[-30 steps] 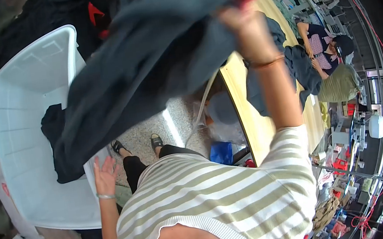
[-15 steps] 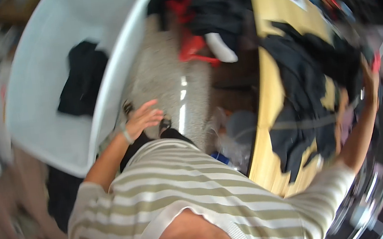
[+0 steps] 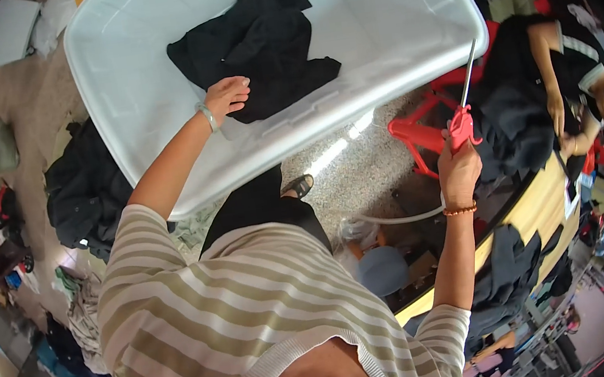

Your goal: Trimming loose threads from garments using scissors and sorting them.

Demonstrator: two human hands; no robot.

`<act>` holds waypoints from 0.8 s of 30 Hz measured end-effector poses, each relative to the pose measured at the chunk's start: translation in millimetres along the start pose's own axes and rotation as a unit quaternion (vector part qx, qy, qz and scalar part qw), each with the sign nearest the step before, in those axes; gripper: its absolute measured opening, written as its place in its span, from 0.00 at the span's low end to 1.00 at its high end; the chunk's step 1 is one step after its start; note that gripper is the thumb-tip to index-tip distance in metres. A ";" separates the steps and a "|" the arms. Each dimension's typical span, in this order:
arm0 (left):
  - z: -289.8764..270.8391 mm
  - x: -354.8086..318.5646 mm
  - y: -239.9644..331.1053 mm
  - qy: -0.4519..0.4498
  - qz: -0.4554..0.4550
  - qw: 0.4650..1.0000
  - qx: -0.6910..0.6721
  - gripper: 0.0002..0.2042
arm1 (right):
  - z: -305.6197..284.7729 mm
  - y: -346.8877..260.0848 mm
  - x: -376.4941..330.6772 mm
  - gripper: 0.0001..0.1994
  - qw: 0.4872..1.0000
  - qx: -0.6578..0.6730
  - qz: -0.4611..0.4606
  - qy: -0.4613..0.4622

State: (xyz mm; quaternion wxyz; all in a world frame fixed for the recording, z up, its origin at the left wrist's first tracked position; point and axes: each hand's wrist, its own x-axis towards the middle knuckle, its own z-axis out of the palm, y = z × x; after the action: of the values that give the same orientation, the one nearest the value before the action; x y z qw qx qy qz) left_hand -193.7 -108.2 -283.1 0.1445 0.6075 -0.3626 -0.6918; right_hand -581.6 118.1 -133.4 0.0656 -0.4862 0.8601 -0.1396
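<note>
My right hand (image 3: pixel 459 168) is closed round the handle of a red air blow gun (image 3: pixel 462 126). Its long thin metal nozzle points up and away, with the tip over the right rim of a large white plastic tub (image 3: pixel 394 20). A pale hose (image 3: pixel 401 219) runs left from beside my right wrist. In the tub lies a crumpled black garment (image 3: pixel 264 48). My left hand (image 3: pixel 227 97), wearing a pale bangle, is over the garment's near edge, fingers stretched out and slightly bent. Whether they touch the cloth I cannot tell.
A light wooden table (image 3: pixel 547 194) with dark garments (image 3: pixel 510 264) stands to the right. Beyond the tub's right corner are a red stool (image 3: pixel 417 135) and another person's arms (image 3: pixel 549 80). Dark clothes (image 3: pixel 89 193) are heaped at the left, and a round grey thing (image 3: pixel 383 269) is under the table.
I have turned left from the table toward the tub. My right hand has brought the blow gun from beyond the table to the tub's side; my left hand has moved over the black garment.
</note>
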 end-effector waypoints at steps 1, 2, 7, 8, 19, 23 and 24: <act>-7.2 28.2 -7.1 0.024 -0.014 0.999 0.033 0.23 | 5.2 -19.0 24.3 0.12 0.999 -0.036 -0.010 -0.014; -13.5 57.7 -14.7 0.040 -0.041 0.996 0.075 0.25 | 13.5 -34.8 47.5 0.12 0.997 -0.073 -0.021 -0.028; -48.6 202.5 -57.9 0.095 0.016 0.950 0.298 0.33 | 80.7 -64.1 121.6 0.13 0.988 -0.089 -0.118 -0.041; -59.0 229.5 -62.6 0.101 0.004 0.951 0.292 0.33 | 92.8 -67.4 129.8 0.13 0.988 -0.089 -0.115 -0.055; 17.1 393.3 -58.0 -0.132 0.142 0.615 0.764 0.54 | 137.1 -63.0 131.9 0.14 0.995 -0.026 0.088 -0.035; 31.1 438.2 -128.1 -0.110 0.183 0.568 0.795 0.40 | 140.2 -62.4 128.2 0.13 0.994 -0.018 0.099 -0.042; 36.7 446.9 -133.4 -0.110 0.184 0.574 0.791 0.40 | 139.7 -59.5 125.9 0.13 0.992 -0.054 0.108 -0.046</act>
State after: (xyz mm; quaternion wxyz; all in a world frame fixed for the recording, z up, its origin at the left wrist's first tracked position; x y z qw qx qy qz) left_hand -294.7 -289.7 -702.4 -0.3102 0.3202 -0.8824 -0.1504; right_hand -563.5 -43.2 -245.5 0.0933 -0.3990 0.9100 -0.0626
